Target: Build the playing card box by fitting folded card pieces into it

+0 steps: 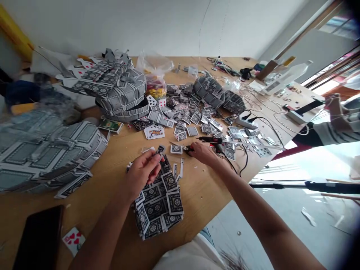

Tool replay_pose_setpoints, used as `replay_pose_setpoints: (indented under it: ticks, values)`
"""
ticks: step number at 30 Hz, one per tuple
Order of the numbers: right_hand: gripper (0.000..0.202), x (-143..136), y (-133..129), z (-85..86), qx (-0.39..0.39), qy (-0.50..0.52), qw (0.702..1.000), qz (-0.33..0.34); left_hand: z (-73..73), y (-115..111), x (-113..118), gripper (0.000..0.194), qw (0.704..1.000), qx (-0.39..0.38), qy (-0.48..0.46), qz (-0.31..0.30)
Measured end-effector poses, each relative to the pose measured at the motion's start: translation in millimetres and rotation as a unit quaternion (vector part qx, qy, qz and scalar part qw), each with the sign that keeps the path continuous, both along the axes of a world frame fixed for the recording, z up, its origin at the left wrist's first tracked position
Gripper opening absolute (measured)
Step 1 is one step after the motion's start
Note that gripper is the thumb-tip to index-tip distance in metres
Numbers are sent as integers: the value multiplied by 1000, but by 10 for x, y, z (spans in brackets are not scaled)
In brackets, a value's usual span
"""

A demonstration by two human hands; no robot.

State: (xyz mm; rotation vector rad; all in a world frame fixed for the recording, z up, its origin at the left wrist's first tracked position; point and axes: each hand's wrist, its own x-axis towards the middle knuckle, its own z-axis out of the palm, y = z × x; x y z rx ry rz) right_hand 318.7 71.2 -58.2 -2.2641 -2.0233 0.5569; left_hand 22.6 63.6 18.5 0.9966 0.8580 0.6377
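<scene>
Left hand point(144, 169) pinches a card piece point(161, 149); right hand point(203, 152) covers scissors point(186, 149), grip unclear.

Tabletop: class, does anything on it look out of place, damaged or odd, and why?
Yes. Playing cards lie strewn in an untidy spread across the middle. Narrow card strips beside the card-covered piece look cut, unlike whole cards. One hearts card lies askew near the dark slab, apart from the spread.
</scene>
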Motion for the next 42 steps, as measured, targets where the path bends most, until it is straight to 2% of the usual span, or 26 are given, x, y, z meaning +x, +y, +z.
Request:
replay_pose_setpoints:
  ticks: [4,7,9,10,11,15,21,26,30,32,37,42]
  values:
    - [14,-62,-165,95,31,72,996,-40,-23,-25,30,37,1000,-20,-17,2]
    - [18,-248,-377,261,41,180,983,-20,-15,-24,20,35,1000,-12,-17,2]
    - [32,-425,-539,409,-6,411,911,14,-9,-23,16,33,1000,-2,-14,6]
    - [37,-515,-616,483,-39,466,883,30,-7,-24,16,33,1000,5,-12,9]
    - [38,-598,-682,552,-72,485,871,43,-6,-27,19,32,1000,12,-9,11]
    - [41,-801,-802,703,-151,488,858,62,-20,-57,35,32,999,34,9,-3]
    - [41,-836,-765,670,-177,491,850,70,-72,-86,22,34,996,64,50,-46]
    - [44,-876,-772,652,-198,542,814,63,-99,-72,29,36,993,70,69,-65]
    - [47,-915,-776,671,-210,599,771,55,-93,-66,43,38,995,53,54,-70]
    - [46,-925,-774,689,-214,610,761,55,-80,-63,48,39,995,39,43,-76]
    - [47,-931,-760,741,-225,608,759,57,-41,-52,56,42,996,5,18,-84]
    - [52,-923,-744,782,-238,574,782,52,-32,-45,63,44,997,-1,20,-69]
